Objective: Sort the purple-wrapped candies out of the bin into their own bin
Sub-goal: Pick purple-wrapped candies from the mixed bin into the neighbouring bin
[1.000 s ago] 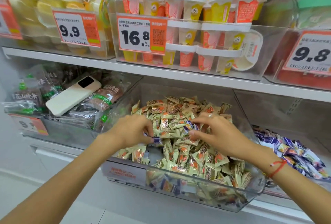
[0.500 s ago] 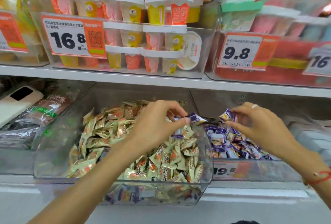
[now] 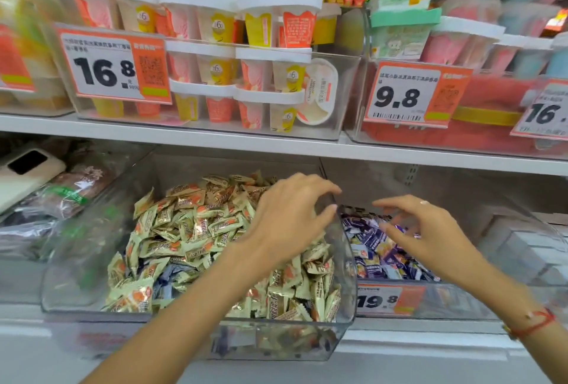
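Lower shelf [image 3: 430,339] bears the clear candy bin [image 3: 345,291]; beside it the purple-candy bin [image 3: 461,300].

Both hands are now empty: the left hand [image 3: 289,217] and right hand [image 3: 430,233] are opening, purple candies [image 3: 373,239] released.

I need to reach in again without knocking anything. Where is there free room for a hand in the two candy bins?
Free: the back of the purple candy bin, between its pile and rear wall. The gold candy bin has a bare left front corner. Its middle is crowded, heaped under the left hand.
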